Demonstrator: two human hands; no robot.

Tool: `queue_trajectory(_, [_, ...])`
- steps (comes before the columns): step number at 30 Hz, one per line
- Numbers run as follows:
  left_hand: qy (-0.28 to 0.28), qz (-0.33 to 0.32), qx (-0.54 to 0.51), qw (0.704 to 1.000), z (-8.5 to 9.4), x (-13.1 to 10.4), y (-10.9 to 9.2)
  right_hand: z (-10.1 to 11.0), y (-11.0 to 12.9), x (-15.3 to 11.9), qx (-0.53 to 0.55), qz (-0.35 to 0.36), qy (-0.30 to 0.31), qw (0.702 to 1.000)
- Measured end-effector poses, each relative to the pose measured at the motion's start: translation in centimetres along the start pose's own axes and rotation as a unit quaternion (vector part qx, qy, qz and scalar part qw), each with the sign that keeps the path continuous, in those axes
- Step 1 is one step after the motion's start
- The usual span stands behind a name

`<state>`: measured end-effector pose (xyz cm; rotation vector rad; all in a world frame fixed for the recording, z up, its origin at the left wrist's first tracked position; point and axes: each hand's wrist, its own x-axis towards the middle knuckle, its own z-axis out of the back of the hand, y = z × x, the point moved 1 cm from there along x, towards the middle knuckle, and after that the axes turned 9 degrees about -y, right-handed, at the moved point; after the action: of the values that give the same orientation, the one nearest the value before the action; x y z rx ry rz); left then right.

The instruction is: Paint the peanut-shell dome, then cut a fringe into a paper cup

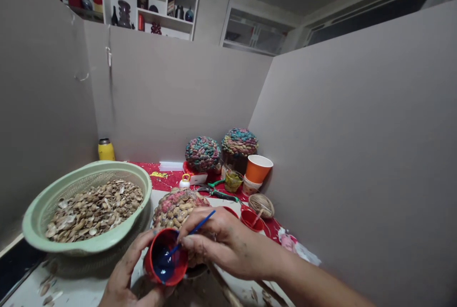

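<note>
Our left hand [130,271] is near us, low in the scene, with its fingers curled partway open around a red cup [182,269]. The cup tips toward us, so we can see dark blue paint [163,263] inside. Our right hand [228,245] reaches in from the right and pinches a thin blue brush [202,221] between its thumb and fingers, with no gap left. The low end of the brush is down in the cup, but we cannot tell how deep it goes.

Just past the cup we see a ball [176,209] covered in tan nuts, with pink and red patches. Our right hand hides part of it. On the left is a big green basket [89,248] with lots of shells [100,207] in it, and a yellow bottle [106,151] is on its far side.

Far off, near the wall [171,88], we see two bright balls [202,153] in blue and pink. Near them are cutters [224,196] with green handles. An orange tub [257,169] and a roll of string [262,206] are on the right.
</note>
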<state>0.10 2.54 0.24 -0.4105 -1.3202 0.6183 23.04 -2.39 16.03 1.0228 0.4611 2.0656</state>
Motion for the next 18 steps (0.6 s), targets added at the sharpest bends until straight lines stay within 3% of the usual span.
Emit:
queue_trajectory(5, [0.013,0.006,0.001,1.000,0.0,-0.1,-0.2,-0.3,-0.2,0.0,-0.040,0.062,-0.025,0.997])
queue_trajectory(13, [0.014,0.013,-0.001,1.000,-0.2,0.0,-0.3,-0.5,0.2,-0.2,-0.012,0.075,-0.024,0.997])
queue_trajectory(18, [0.005,0.018,-0.003,1.000,0.1,0.3,-1.3,-0.1,0.3,-0.3,-0.043,0.081,-0.068,0.994])
